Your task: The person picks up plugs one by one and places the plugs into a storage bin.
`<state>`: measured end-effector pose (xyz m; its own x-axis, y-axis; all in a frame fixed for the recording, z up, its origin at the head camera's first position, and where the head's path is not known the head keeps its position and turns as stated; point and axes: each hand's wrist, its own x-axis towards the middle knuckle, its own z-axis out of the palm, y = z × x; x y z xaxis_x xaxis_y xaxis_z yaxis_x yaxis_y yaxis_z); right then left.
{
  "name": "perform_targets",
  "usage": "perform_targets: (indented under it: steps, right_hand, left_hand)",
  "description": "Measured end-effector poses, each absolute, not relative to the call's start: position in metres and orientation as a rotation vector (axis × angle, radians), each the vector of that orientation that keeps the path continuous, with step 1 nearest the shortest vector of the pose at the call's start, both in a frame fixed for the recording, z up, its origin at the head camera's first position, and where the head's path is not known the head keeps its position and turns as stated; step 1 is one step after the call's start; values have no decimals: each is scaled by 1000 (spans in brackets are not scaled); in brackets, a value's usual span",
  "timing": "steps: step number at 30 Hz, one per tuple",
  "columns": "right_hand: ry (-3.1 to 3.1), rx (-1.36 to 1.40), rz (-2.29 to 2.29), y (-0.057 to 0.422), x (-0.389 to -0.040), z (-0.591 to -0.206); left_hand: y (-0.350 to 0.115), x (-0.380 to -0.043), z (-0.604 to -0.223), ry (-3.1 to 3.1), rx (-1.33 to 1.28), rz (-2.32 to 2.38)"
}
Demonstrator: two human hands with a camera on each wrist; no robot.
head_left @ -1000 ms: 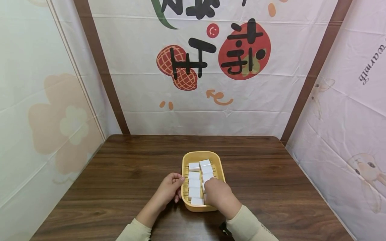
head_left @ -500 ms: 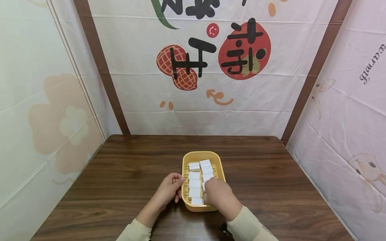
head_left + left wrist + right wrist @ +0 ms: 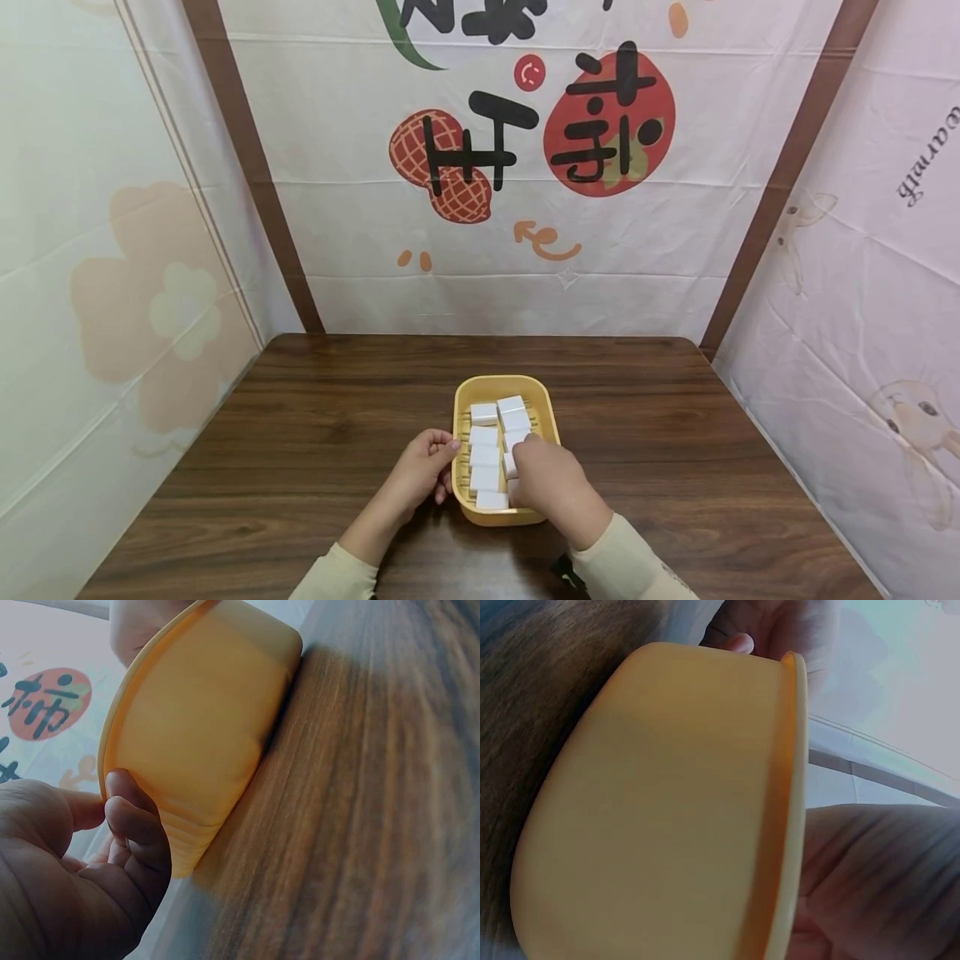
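A yellow plastic basket (image 3: 462,392) with slots in its floor stands on the wooden table. Inside it lie two rough columns of small white rectangular blocks (image 3: 483,457). My left hand (image 3: 424,467) grips the basket's left rim; in the left wrist view, the thumb meets the rim and the curled fingers lie against the outer wall. Over the near right part of the basket, my right hand (image 3: 553,482) reaches down among the right-hand blocks. Its fingertips are hidden by the back of the hand and, in the right wrist view, by the basket wall, so I cannot tell what they hold.
The dark wooden table (image 3: 345,400) surrounds the basket on every side. A printed white cloth (image 3: 360,275) hangs behind the far edge, with more cloth at left and right. A small dark object (image 3: 564,570) shows beside the right sleeve.
My right hand has shifted slightly to the right within the basket, uncovering a little more of the blocks beside it. The left hand and the basket stay in place.
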<state>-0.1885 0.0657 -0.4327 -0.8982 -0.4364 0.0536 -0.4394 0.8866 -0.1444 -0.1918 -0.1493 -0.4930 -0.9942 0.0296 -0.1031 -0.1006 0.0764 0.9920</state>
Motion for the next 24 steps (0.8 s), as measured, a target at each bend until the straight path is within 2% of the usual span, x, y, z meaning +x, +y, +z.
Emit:
perform_targets:
  steps: [24]
  right_hand:
    - [-2672, 779, 280, 86, -204, -445]
  left_hand:
    - [-151, -191, -493, 2345, -50, 2052]
